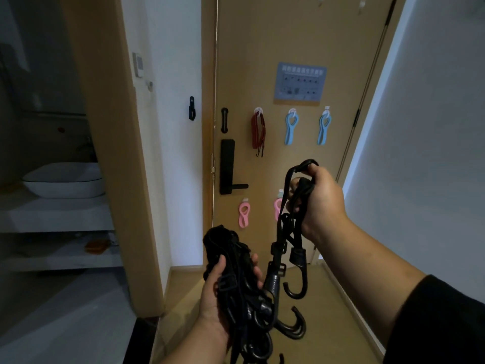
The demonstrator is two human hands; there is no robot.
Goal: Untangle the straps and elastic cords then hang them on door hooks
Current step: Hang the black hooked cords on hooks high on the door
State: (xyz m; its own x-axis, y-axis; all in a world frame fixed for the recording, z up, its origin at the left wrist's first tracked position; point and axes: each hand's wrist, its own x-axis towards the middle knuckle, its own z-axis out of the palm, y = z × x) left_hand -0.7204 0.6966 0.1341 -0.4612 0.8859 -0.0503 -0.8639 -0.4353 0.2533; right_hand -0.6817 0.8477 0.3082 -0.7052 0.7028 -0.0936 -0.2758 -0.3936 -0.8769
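A narrow entry passage is seen, closed off by a tan wooden door with white walls on both sides and a pale wood-toned floor below. A black lock plate with a lever handle is mounted near the door's left edge, and a blue-grey printed notice is stuck higher up. Small white door hooks are fixed in rows: a red strap is hung from one, two blue hangers from the next two, and pink hangers lower down. To the left, a dim washroom is visible, where a white basin is set on a pale bench.

A tangled bundle of black straps and elastic cords is held in front of the door. The bulk of it is cradled in the left hand, whose fingers are curled loosely around it from beneath. One cord with a hooked end is drawn upward by the right hand, whose fingers are pressed together around the cord's upper loop. Black metal hooks are left dangling below both hands.
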